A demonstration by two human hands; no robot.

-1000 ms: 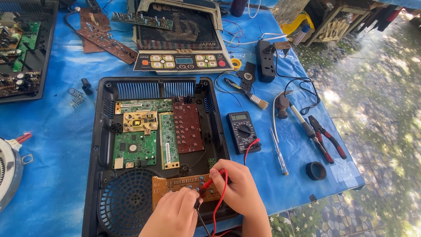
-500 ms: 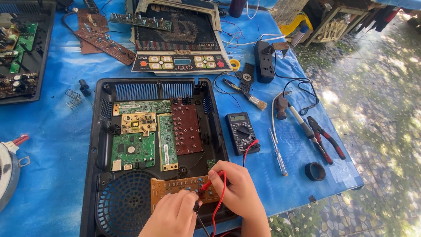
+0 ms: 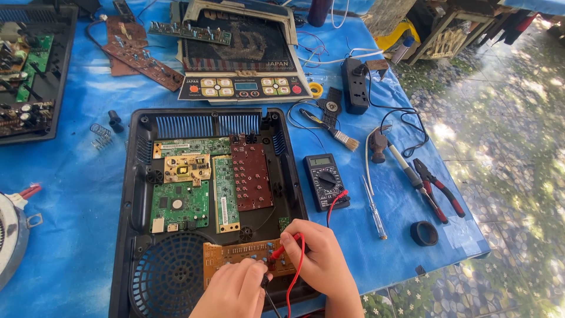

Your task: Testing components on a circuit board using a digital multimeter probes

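The right hand (image 3: 318, 259), low in the middle of the frame, pinches a red probe (image 3: 281, 249) between thumb and forefingers, its tip set down on the brown circuit board (image 3: 235, 254) that lies at the lower edge of the open black casing (image 3: 134, 194). The left hand (image 3: 235, 291), just beside it at the bottom edge, is curled with fingers pressed together over a black probe (image 3: 264, 284) that meets the same board; exactly how its fingertips grip cannot be made out. Red and black leads run from both probes, the red one looping up towards the multimeter (image 3: 325, 181), which lies on the blue table cover (image 3: 76, 176) just right of the casing, right of centre in the frame.

Doing this probing well seems to call for steady tips: each should sit on one solder point only, without bridging to a neighbour, and the heels of the hands resting on the casing rim would help hold them still. The meter's display faces up but sits above the hands, so a glance upward without shifting either probe is likely needed. The leads cross the right hand's fingers and could tug if snagged. Above, green circuit boards (image 3: 179, 203) and a dark red board (image 3: 252, 176) fill the casing's upper half, well apart from the hands.
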